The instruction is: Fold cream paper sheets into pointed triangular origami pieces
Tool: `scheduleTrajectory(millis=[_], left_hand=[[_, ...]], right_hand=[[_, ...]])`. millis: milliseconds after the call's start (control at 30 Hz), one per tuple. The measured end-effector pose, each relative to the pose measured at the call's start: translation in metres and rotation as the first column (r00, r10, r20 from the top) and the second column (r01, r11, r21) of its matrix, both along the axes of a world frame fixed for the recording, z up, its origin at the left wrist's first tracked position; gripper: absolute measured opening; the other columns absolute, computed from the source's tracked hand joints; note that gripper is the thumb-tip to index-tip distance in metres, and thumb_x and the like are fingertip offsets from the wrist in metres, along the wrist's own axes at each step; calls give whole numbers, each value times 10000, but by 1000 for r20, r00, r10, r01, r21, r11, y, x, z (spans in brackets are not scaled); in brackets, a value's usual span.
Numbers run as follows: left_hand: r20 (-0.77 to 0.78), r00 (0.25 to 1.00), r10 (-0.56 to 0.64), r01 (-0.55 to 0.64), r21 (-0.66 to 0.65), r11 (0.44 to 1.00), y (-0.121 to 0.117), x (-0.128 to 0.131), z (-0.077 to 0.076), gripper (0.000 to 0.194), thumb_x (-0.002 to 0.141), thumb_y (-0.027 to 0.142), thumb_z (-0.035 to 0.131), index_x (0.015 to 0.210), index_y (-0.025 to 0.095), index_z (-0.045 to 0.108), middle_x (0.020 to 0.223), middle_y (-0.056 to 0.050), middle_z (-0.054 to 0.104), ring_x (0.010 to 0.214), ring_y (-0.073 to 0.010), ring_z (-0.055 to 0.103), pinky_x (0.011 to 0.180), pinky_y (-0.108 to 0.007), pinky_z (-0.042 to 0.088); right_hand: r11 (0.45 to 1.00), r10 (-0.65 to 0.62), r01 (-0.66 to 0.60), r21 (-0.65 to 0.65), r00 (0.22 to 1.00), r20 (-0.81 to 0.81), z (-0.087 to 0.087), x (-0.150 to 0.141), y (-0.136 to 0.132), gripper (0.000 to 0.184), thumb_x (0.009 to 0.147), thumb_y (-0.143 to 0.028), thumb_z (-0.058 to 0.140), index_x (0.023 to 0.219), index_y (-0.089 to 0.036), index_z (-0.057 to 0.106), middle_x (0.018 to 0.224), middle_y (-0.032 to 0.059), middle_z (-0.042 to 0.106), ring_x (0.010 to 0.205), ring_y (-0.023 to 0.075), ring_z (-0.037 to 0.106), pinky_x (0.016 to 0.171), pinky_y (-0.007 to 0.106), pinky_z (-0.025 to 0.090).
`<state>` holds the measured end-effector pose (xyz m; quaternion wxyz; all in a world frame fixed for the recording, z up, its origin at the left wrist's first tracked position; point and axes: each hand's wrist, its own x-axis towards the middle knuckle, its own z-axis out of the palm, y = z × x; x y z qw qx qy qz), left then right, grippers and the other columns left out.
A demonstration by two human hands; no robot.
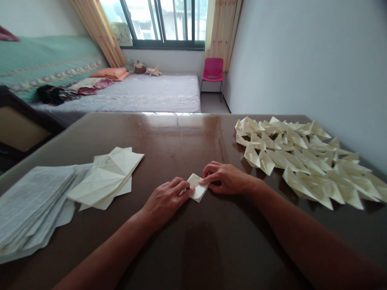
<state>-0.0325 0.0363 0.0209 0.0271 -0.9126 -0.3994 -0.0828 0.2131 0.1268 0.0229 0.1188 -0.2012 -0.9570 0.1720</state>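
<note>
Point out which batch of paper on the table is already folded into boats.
The spread of cream boats at the right by the wall; the left stack lies flat.

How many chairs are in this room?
1: a pink chair stands at the far wall beside the curtain, past the bed. Others may be out of sight.

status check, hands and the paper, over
Left hand and right hand both pinching small folded paper flat on table. Finished folded pile right, flat sheets left. Nothing between.
</note>
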Motion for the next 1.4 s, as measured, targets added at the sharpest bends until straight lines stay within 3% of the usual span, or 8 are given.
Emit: scheduleTrajectory(millis=[167, 300, 500, 767, 1000, 1167, 1267, 1400], left_hand=[[-2, 1000, -10, 10, 20, 1000, 1, -1, -5, 247, 947, 235, 440, 1121, 238, 615, 1073, -40, 618, 1002, -178, 524, 804, -292, 492], [-20, 1000, 13, -14, -11, 1000, 1, -2, -5, 254, 945, 239, 447, 1144, 257, 605, 1086, -29, 616, 1015, -179, 523, 821, -298, 486], [-21, 999, 27, -28, -38, 999, 0, 0, -6, 241, 948, 247, 441, 1129, 251, 600, 1095, -22, 613, 1023, -184, 516, 834, -307, 486], [-22, 1000, 19, -19, -7, 1000, 0, 1, -4, 199, 927, 225, 488, 1075, 216, 620, 1057, -47, 613, 1021, -189, 518, 822, -302, 487], [33, 997, -64, 62, 74, 995, 3, -1, -8, 240, 957, 229, 420, 1112, 200, 601, 1025, -62, 618, 1011, -182, 522, 810, -295, 484], [12, 999, -42, 41, 34, 999, 3, -1, -6, 218, 947, 238, 445, 1091, 202, 604, 1028, -55, 625, 978, -181, 540, 786, -291, 491], [11, 1000, -15, 14, 46, 999, 2, -3, -6, 206, 944, 243, 453, 1073, 203, 609, 982, -50, 634, 953, -185, 556, 768, -301, 493], [78, 997, -6, 1, 70, 998, 2, -5, -9, 210, 952, 253, 438, 1016, 202, 631, 934, -48, 635, 929, -166, 566, 778, -288, 491]], right_hand=[[999, -51, 51, -1, 998, -27, 1, -6, -5, 362, 848, -214, 550, 1183, -314, 643, 1053, 32, 620, 956, 167, 550, 862, 308, 456], [989, -105, 106, 106, 994, -20, -2, -18, -14, 388, 921, -316, 482, 1301, -273, 543, 1158, 74, 585, 1038, 195, 507, 899, 352, 418], [972, -144, 124, 201, 986, 88, -4, -23, -24, 395, 972, -401, 375, 1339, -309, 490, 1193, 61, 575, 1043, 213, 460, 858, 374, 362], [955, -202, 173, 242, 974, 103, -9, -27, -27, 413, 947, -377, 439, 1353, -306, 465, 1212, 72, 563, 1045, 233, 449, 849, 386, 351], [985, -162, 166, 43, 984, -77, -8, -20, -13, 385, 910, -284, 521, 1293, -267, 538, 1159, 76, 592, 1062, 204, 493, 917, 381, 399], [984, -6, -27, -175, 983, -184, -5, -14, -6, 310, 772, -383, 710, 1054, -255, 680, 1020, 43, 630, 976, 175, 539, 863, 316, 460], [985, 26, -49, -163, 990, -139, -6, -14, -7, 350, 715, -419, 753, 1016, -251, 685, 995, 39, 636, 962, 182, 538, 853, 322, 466], [993, 18, -35, -111, 988, -155, -8, -14, -8, 233, 749, -281, 714, 980, -261, 688, 980, 26, 635, 933, 164, 544, 859, 311, 467]])
